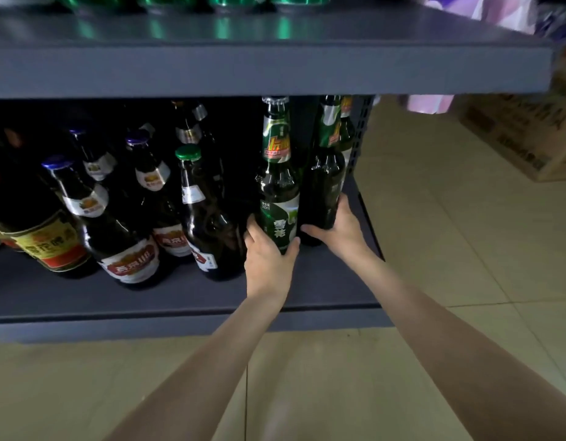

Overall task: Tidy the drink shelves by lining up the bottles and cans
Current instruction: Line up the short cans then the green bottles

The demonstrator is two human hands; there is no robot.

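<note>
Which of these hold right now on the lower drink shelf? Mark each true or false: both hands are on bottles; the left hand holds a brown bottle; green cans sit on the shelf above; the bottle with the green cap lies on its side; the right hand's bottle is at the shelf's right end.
1. Both hands are on bottles. True: the left hand grips the green labelled bottle, the right hand grips the dark bottle.
2. The left hand holds a brown bottle. False: its bottle is green.
3. Green cans sit on the upper shelf. True.
4. The green-capped bottle lies on its side. False: it stands on the lower shelf.
5. The right hand's bottle is at the right end. True.
</note>
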